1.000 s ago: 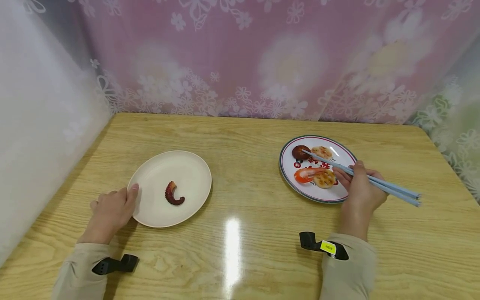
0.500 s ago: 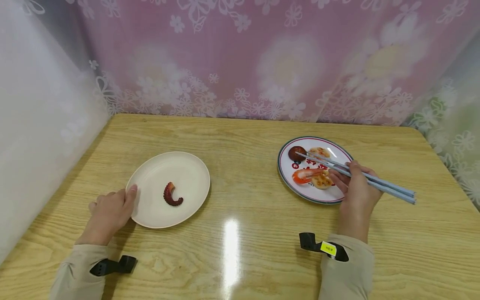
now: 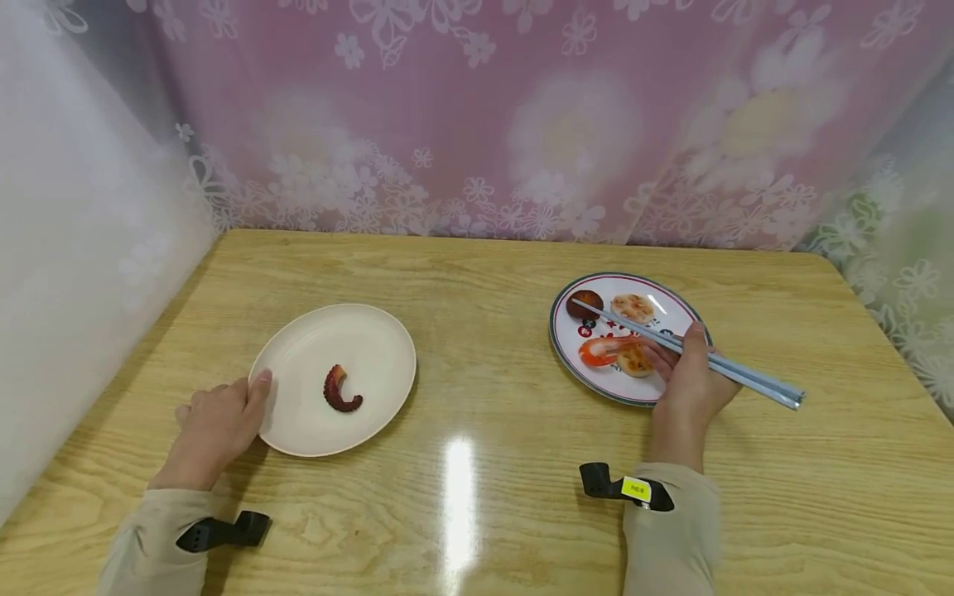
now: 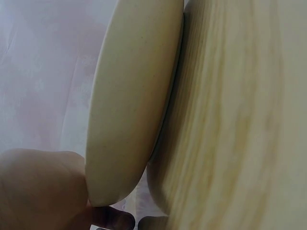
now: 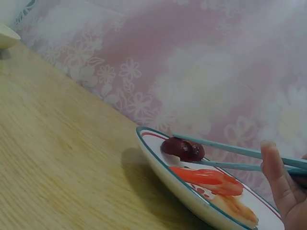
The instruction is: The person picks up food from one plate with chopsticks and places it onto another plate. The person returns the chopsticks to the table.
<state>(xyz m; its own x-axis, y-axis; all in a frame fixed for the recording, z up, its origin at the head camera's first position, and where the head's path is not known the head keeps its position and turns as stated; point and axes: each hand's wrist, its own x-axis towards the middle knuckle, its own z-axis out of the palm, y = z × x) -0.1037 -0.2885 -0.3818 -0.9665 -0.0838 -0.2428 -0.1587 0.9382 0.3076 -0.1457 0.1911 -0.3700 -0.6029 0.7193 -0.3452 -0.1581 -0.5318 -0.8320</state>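
At the left in the head view, my left hand (image 3: 216,426) holds the edge of a cream plate (image 3: 380,348), the thumb over its rim and fingers under it in the left wrist view. A curled octopus tentacle (image 3: 337,397) lies in that plate. My right hand (image 3: 689,385) grips blue chopsticks (image 3: 749,377) over a patterned plate (image 3: 674,308). Their tips lie at a brown mushroom (image 3: 587,295) near the plate's far left; whether they squeeze it I cannot tell. A shrimp (image 3: 596,351) and two lotus root slices (image 3: 632,307) share the plate. One slice is partly covered by my fingers.
Both plates stand on a wood-grain table (image 3: 477,348), with a stretch of tabletop between them. A pink floral curtain (image 3: 447,124) hangs behind the far edge, with pale curtains at the left and right. Black camera mounts (image 3: 224,531) are worn on both wrists.
My right hand and the chopsticks have shifted left, with the tips staying by the mushroom and the two sticks now closer together at the back. My left hand stays on the cream plate.
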